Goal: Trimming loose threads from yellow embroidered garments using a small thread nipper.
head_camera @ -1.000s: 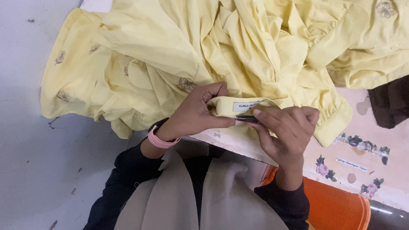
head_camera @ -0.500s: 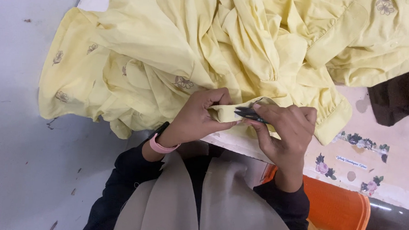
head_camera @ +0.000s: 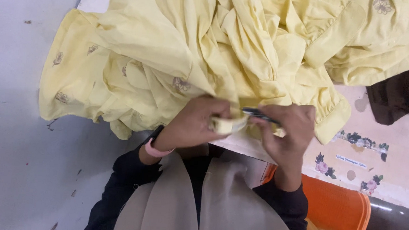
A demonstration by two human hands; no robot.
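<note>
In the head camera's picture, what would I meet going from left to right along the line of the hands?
Grey floor → pink wristband → left hand → folded yellow cloth strip → right hand, holding a small dark tool → flower-printed table surface → dark brown cloth.

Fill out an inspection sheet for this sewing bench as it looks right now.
Surface: pale table with flower stickers, mostly covered by cloth.
Job's things: yellow garment heaped on the table, one folded edge pinched in both hands; thin dark tool, kind unclear.
Clutter: dark brown cloth at the far right; orange cloth below the table edge.
Hands: left hand grips the yellow edge, pink wristband on its wrist; right hand holds the dark tool.
Cables: nothing seen.
Surroundings: grey floor with small marks.
</note>
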